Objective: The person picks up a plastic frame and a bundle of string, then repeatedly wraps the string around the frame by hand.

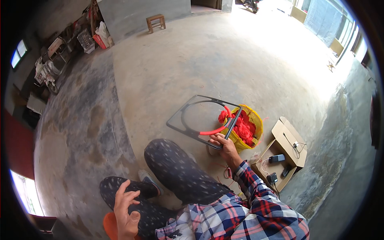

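Observation:
My right hand (227, 147) grips the near right corner of a flat black square frame (193, 136) with a round opening. Red wrapping (213, 131) covers part of the ring on its right side. The frame is held tilted above the floor, past my right knee. Just beyond that hand, a yellow bucket-like container (258, 120) holds bunched red yarn (245, 130), partly behind the frame. My left hand (127, 210) is raised over my left thigh, fingers apart, holding nothing. Red-handled scissors (228, 173) lie near my right forearm.
An open cardboard box (262, 170) with black adapters (277, 159) and cables stands at my right, near the wall. Something orange (110, 225) shows beneath my left hand. A small wooden stool (156, 23) stands far off; a cart-like vehicle (49, 74) and bags (103, 36) line the left wall.

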Motion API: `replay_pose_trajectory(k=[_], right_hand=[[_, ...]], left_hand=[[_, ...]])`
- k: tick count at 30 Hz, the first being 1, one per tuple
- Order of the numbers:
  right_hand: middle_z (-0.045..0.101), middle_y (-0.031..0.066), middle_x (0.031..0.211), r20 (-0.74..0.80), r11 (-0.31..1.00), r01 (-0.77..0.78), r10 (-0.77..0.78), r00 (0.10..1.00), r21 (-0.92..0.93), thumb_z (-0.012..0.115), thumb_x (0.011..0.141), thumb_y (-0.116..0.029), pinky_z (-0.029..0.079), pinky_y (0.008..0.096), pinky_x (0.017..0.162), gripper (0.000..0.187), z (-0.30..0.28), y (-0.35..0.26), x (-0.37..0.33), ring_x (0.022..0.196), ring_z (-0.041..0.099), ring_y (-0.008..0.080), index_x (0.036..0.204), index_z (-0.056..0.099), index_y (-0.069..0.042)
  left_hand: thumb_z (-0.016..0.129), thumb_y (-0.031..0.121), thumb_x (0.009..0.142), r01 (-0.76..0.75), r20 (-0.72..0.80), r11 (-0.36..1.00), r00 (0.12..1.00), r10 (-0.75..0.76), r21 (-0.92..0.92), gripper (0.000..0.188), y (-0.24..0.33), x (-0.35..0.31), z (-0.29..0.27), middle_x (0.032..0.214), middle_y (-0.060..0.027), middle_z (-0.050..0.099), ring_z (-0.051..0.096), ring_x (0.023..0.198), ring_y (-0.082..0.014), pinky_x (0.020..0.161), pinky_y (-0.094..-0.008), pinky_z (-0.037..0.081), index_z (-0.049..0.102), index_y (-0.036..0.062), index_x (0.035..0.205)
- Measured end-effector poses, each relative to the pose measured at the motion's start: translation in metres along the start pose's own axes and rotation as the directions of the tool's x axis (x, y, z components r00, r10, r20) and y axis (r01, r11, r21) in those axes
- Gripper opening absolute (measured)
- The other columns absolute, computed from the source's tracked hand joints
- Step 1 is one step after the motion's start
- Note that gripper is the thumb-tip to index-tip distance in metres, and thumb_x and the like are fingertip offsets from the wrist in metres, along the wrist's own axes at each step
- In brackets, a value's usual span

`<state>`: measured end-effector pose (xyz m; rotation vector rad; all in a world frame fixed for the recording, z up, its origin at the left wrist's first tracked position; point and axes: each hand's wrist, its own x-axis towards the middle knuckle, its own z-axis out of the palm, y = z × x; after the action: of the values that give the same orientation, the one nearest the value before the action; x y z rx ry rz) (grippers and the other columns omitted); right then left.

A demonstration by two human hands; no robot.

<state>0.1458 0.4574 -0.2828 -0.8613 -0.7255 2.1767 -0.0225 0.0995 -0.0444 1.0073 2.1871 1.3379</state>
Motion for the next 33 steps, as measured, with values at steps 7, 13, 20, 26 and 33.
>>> replay_pose_trajectory(k=[7, 13, 20, 26, 33], right_hand=[[0.062, 0.0090, 0.121, 0.196, 0.966, 0.126, -0.081, 0.977, -0.228, 0.054, 0.095, -0.019, 0.047, 0.0271, 0.078, 0.035, 0.040, -0.010, -0.041, 0.092, 0.064, 0.0153, 0.125, 0.056, -0.001], [0.062, 0.0079, 0.120, 0.357, 0.940, 0.200, -0.093, 0.930, -0.276, 0.053, 0.096, -0.022, 0.047, 0.0253, 0.074, 0.036, 0.098, -0.028, -0.089, 0.092, 0.063, 0.0126, 0.126, 0.055, -0.001], [0.064, 0.0069, 0.110, 0.629, 0.902, 0.306, -0.051, 0.776, -0.304, 0.052, 0.098, -0.018, 0.046, 0.0242, 0.073, 0.045, 0.168, -0.020, -0.153, 0.090, 0.060, 0.0104, 0.137, 0.044, 0.003], [0.063, 0.0114, 0.107, 0.787, 0.701, 0.603, -0.097, 0.609, -0.381, 0.059, 0.094, -0.011, 0.051, 0.0297, 0.077, 0.040, 0.190, 0.012, -0.180, 0.089, 0.066, 0.0185, 0.132, 0.048, -0.002], [0.066, 0.0134, 0.099, 0.962, 0.619, 0.757, -0.007, 0.272, -0.209, 0.069, 0.085, -0.017, 0.052, 0.0334, 0.071, 0.047, 0.213, -0.016, -0.179, 0.082, 0.067, 0.0252, 0.126, 0.052, -0.002]], left_hand=[[0.057, 0.058, 0.087, -0.213, 0.082, 0.976, 0.973, 0.215, -0.036, 0.068, 0.022, 0.025, 0.027, 0.134, -0.0279, 0.046, 0.059, 0.104, -0.0269, 0.079, -0.0346, 0.051, 0.061, -0.0041, 0.115], [0.064, 0.043, 0.087, -0.318, 0.094, 0.948, 0.944, 0.317, 0.006, 0.054, 0.040, 0.054, 0.040, 0.128, -0.0228, 0.054, 0.061, 0.100, -0.0269, 0.081, -0.0339, 0.051, 0.061, -0.0033, 0.113], [0.065, 0.012, 0.088, -0.226, 0.143, 0.962, 0.958, 0.247, -0.151, 0.054, 0.054, 0.106, 0.060, 0.125, -0.0175, 0.055, 0.059, 0.107, -0.0212, 0.092, -0.0329, 0.047, 0.040, -0.0036, 0.133], [0.070, 0.016, 0.087, -0.106, 0.050, 0.717, 0.980, 0.193, -0.689, 0.087, 0.109, 0.124, 0.073, 0.131, -0.0179, 0.047, 0.059, 0.103, -0.0185, 0.088, -0.0279, 0.049, 0.007, -0.0012, 0.145], [0.080, 0.031, 0.077, -0.241, -0.172, 0.905, 0.966, 0.191, -0.351, 0.083, 0.100, 0.080, 0.029, 0.081, 0.0025, 0.045, 0.042, 0.071, -0.0041, 0.062, -0.0171, 0.037, 0.032, -0.0029, 0.136]])
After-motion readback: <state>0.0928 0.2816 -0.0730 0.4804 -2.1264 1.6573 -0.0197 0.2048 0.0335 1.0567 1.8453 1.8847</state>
